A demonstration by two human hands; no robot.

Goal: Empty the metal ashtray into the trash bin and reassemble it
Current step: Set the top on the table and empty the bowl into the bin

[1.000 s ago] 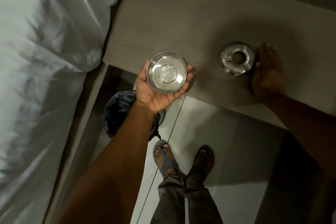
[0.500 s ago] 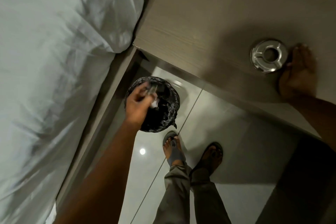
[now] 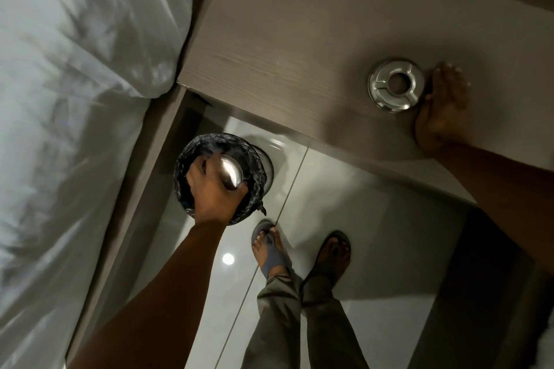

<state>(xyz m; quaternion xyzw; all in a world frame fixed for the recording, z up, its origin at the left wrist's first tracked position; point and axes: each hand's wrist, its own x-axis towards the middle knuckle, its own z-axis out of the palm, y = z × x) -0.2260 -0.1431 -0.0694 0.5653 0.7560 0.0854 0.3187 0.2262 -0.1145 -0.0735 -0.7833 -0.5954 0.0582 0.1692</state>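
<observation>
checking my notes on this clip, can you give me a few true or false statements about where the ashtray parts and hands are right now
1. The left hand holds the metal bowl upside down over the trash bin. True.
2. The ring-shaped lid sits on the floor. False: it rests on the wooden table.
3. The right hand lies beside the lid. True.
4. The bin has a white liner. False: the liner is black.
5. The lid is fitted on the bowl. False: they are apart.
</observation>
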